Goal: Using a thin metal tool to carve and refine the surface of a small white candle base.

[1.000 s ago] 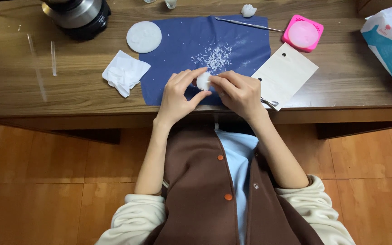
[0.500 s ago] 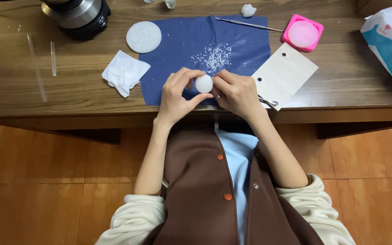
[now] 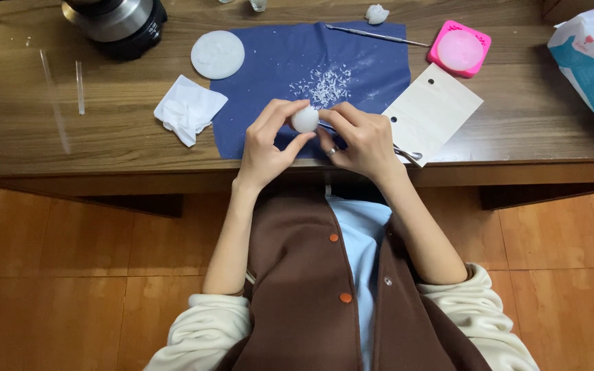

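Since the earlier frames almost nothing has shifted: both hands stay at the near edge of the table (image 3: 49, 148), the ball only turned a bit. Left hand (image 3: 264, 148) pinches the small white round waxy ball (image 3: 304, 119) between thumb and curled fingers, held just above the dark blue plastic mat (image 3: 262, 69). Right hand (image 3: 361, 141) fingers pressed together around a thin metal carving tool (image 3: 407, 152), its tip touching the ball's right side. Progress, as a judgement: carving partly done, since a pile of white shavings (image 3: 324, 82) lies on the mat just beyond the ball; ball looks smooth and plain, so shaping seems mid-way, detail left. Far side: flat white round disc (image 3: 217, 54), second metal pick (image 3: 372, 34), pink square silicone mould (image 3: 459, 49). Crumpled white tissue (image 3: 188, 108) left of mat, pale wooden board (image 3: 432, 110) right of it.
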